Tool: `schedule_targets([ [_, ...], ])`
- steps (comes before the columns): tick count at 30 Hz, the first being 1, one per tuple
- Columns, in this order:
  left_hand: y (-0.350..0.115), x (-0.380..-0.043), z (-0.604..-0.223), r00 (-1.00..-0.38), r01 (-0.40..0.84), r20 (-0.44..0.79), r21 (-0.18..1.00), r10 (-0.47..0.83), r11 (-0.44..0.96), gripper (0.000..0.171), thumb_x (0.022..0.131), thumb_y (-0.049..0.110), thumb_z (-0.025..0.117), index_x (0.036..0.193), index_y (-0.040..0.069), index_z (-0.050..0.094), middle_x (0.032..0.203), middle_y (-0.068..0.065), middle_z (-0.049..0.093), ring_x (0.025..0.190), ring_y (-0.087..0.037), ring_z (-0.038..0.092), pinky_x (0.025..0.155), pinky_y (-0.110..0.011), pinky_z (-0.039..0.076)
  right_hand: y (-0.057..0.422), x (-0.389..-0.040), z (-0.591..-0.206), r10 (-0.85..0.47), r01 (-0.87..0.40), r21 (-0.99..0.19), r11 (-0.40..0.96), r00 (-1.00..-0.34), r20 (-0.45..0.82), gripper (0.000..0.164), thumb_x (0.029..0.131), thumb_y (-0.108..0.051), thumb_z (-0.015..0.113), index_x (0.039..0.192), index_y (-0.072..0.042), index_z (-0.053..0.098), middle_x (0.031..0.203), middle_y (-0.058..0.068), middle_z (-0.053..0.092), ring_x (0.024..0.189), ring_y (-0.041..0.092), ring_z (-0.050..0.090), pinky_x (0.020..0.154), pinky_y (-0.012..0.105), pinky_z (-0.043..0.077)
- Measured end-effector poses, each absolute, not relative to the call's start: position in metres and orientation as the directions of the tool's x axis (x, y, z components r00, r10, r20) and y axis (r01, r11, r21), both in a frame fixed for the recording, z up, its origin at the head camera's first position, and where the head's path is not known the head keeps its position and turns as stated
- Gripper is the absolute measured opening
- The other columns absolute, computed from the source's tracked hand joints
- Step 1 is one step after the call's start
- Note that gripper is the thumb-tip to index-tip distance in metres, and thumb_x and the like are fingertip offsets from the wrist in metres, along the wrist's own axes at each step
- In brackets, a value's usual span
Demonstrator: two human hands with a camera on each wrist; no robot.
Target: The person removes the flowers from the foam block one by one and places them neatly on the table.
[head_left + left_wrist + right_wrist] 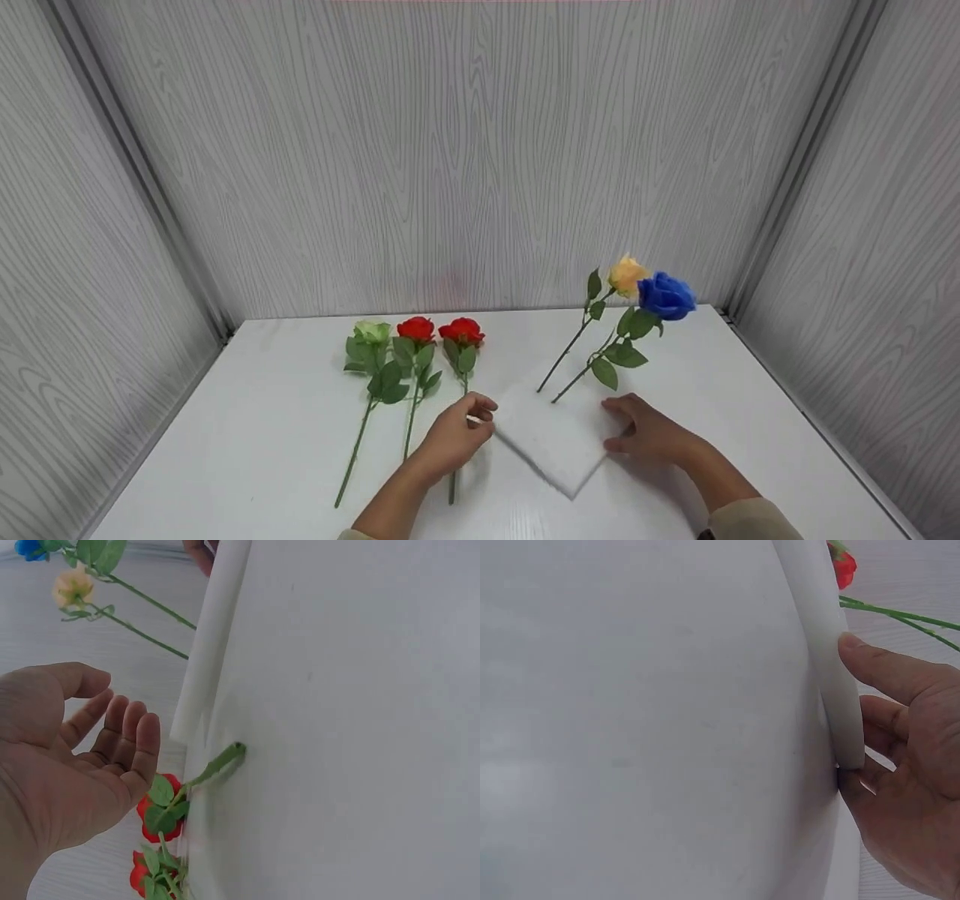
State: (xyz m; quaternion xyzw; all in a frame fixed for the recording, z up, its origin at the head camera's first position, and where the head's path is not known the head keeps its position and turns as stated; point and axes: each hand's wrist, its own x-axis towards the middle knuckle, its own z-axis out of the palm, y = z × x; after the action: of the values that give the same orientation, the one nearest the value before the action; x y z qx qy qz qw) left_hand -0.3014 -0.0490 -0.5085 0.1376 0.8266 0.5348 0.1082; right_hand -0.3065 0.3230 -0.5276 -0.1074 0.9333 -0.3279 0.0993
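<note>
A white square slab (559, 442) lies on the tabletop with one corner toward me. A yellow rose (627, 276) and a blue rose (666, 296) stand tilted to the right, their stems ending at the slab's top. My left hand (457, 435) is beside the slab's left corner, fingers loosely bent; in the left wrist view it shows a gap to the slab's edge (210, 645). At the right corner my right hand (652, 431) pinches the slab, thumb on one face and fingers curled at the other side in the right wrist view.
Left of the slab lie a light green rose (373, 332) and two red roses, one (416, 330) in the middle and one (463, 331) whose stem passes behind my left hand. Grey wood-patterned panels (450, 150) enclose the white table (277, 420) at the back and sides.
</note>
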Motion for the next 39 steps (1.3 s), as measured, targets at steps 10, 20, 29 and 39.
schedule_targets([
  [10,0.006,-0.301,-0.506,-0.928,0.174,0.043,0.929,0.371,0.328,0.027,0.104,0.015,0.069,0.130,0.009,0.067,0.130,-0.015,0.069,0.120,-0.025,0.069,0.099,-0.046,0.062,0.321,-0.303,-0.527,-0.247,-0.117,-0.643,0.757,-0.962,-0.116,0.076,0.095,-0.030,0.085,0.159,-0.006,0.050,0.149,0.012,0.052,0.120,0.022,0.059,0.110,0.047,0.049],
  [20,0.046,-0.311,-0.510,-0.931,0.157,0.030,0.932,0.363,0.327,0.033,0.103,0.016,0.071,0.135,0.011,0.065,0.137,-0.008,0.065,0.128,-0.028,0.063,0.105,-0.046,0.059,0.321,-0.303,-0.529,-0.237,-0.101,-0.652,0.751,-0.964,-0.124,0.076,0.095,-0.030,0.085,0.158,-0.005,0.050,0.149,0.012,0.052,0.120,0.023,0.058,0.108,0.045,0.049],
  [29,0.056,-0.317,-0.523,-0.950,0.123,0.017,0.937,0.312,0.326,0.042,0.102,0.016,0.072,0.142,0.008,0.061,0.141,-0.012,0.062,0.135,-0.032,0.061,0.110,-0.048,0.057,0.323,-0.303,-0.533,-0.256,-0.108,-0.664,0.740,-0.958,-0.131,0.077,0.096,-0.030,0.085,0.159,-0.005,0.048,0.150,0.011,0.051,0.117,0.020,0.059,0.107,0.045,0.050],
  [39,0.068,-0.332,-0.530,-0.946,0.096,0.005,0.959,0.325,0.267,0.039,0.102,0.014,0.071,0.140,0.016,0.065,0.153,-0.015,0.063,0.145,-0.033,0.059,0.120,-0.052,0.051,0.327,-0.304,-0.534,-0.298,-0.161,-0.666,0.729,-0.950,-0.096,0.077,0.097,-0.032,0.083,0.159,-0.003,0.048,0.147,0.012,0.051,0.117,0.021,0.057,0.102,0.035,0.049],
])
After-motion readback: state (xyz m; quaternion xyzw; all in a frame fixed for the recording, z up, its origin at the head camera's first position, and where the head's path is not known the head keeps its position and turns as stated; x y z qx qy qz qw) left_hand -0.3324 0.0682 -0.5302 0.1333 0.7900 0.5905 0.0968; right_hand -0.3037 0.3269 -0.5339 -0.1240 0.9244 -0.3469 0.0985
